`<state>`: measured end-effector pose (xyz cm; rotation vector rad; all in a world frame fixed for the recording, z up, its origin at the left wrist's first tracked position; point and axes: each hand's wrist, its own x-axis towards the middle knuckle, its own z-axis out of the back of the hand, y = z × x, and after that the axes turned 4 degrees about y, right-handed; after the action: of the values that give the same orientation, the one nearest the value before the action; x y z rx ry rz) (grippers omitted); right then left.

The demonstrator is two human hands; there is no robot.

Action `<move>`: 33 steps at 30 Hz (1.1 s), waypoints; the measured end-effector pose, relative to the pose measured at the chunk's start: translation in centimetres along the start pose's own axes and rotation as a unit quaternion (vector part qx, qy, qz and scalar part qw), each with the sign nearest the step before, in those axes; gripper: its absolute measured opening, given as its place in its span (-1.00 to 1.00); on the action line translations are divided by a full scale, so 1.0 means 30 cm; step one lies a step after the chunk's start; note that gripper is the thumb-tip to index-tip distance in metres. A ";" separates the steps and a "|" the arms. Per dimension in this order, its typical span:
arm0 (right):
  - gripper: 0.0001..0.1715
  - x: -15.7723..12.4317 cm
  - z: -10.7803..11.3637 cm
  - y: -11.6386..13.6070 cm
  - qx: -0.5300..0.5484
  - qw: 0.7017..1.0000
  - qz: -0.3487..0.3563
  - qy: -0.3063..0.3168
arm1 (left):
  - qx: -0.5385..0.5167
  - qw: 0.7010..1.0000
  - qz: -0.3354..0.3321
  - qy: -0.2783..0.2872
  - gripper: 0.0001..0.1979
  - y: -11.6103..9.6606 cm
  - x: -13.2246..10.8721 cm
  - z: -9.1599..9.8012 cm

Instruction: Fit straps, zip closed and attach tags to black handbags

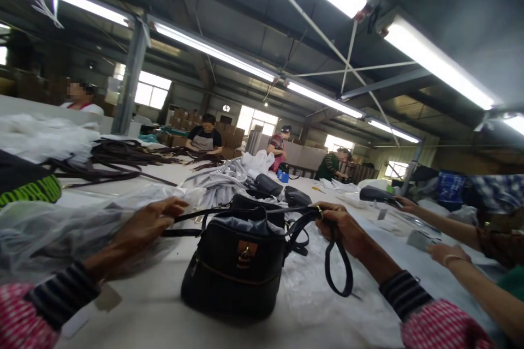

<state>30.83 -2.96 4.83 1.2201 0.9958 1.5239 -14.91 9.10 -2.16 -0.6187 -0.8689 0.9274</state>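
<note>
A small black handbag (233, 283) stands upright on the table in front of me, with a gold clasp on a brown tab (246, 251) and grey lining material puffing out of its top. My left hand (145, 227) is at the left of the bag, its fingers curled at the black shoulder strap (188, 215), which stretches over the bag's top. To the right, my right hand (344, 227) is closed on the same strap near a gold ring, and a loop of strap (350, 275) hangs below it. Another dark bag (254, 202) is partly hidden behind.
Clear plastic wrapping (82, 234) lies at left and under my right arm. Dark straps (131, 155) and grey straps (223, 182) are heaped farther back. At right, a co-worker's hands (448, 255) handle dark pieces. Several other people work across the table.
</note>
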 end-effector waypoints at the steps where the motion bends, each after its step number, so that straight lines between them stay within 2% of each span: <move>1: -0.66 0.013 -0.018 0.023 0.007 1.000 0.007 0.004 | 0.019 1.000 -0.021 0.010 -0.49 -0.050 0.021 0.002; 3: -0.67 0.039 -0.056 0.072 0.003 1.000 0.020 0.003 | 0.049 0.994 -0.086 0.049 -0.51 -0.168 0.074 -0.008; 5: -0.70 0.061 -0.089 0.108 -0.010 0.999 0.036 -0.006 | 0.058 0.980 -0.145 0.125 -0.52 -0.274 0.133 -0.042; 7: -0.71 0.071 -0.110 0.125 -0.010 0.999 0.048 -0.017 | 0.048 0.957 -0.172 0.228 -0.52 -0.337 0.189 -0.091; 10: -0.72 0.061 -0.118 0.126 0.010 0.998 0.049 -0.026 | 0.026 0.933 -0.158 0.324 -0.53 -0.353 0.251 -0.151; 13: -0.71 0.038 -0.107 0.123 0.014 0.999 0.042 -0.030 | -0.010 0.918 -0.122 0.378 -0.49 -0.336 0.276 -0.164; 19: -0.70 0.041 -0.094 0.125 0.004 0.998 0.045 -0.045 | -0.069 0.901 -0.068 0.423 -0.54 -0.340 0.259 -0.135; 25: -0.67 0.075 -0.113 0.107 -0.007 0.997 0.056 -0.056 | -0.129 0.897 -0.027 0.423 -0.51 -0.311 0.223 -0.163; 29: -0.66 0.091 -0.120 0.098 -0.021 0.995 0.060 -0.080 | -0.142 0.881 -0.022 0.450 -0.50 -0.303 0.198 -0.177; 31: -0.64 0.100 -0.115 0.091 -0.039 0.991 0.057 -0.114 | -0.157 0.882 -0.036 0.443 -0.50 -0.301 0.195 -0.173; 33: -0.61 0.108 -0.110 0.082 -0.057 0.987 0.045 -0.146 | -0.143 0.896 -0.062 0.415 -0.51 -0.298 0.202 -0.160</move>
<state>26.89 -0.62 7.34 1.3749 0.6613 1.4008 -5.14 9.72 4.46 -1.0928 -0.2561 0.3372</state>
